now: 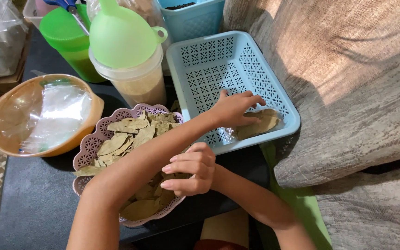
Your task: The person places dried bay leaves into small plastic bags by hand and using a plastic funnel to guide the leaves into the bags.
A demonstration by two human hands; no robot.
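- A clear packet of dried leaves [255,126] lies flat in the near right corner of the pale blue perforated tray [218,60].
- Loose dried bay leaves [128,132], olive-brown and curled, fill the pink lattice-rimmed basket [85,149] on the dark surface [28,199].
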